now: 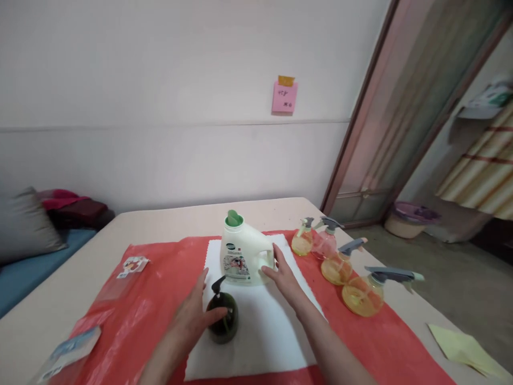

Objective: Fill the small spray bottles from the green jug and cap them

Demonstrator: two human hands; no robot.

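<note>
A pale green detergent jug stands upright on a white cloth, with a green piece in its mouth. My right hand is at the handle end, thumb and fingers on either side of it. Nearer to me stands a dark green pump bottle with a black pump head. Beside it on the left, my left hand has its fingers apart; the thumb lies across the front of the bottle, and whether it touches is hard to see.
Several spray bottles, one of them a yellow bottle, line the right side of a red sheet. Clear plastic packets lie on the left. Yellow paper rests at the right table edge. Behind is a wall with a pink note.
</note>
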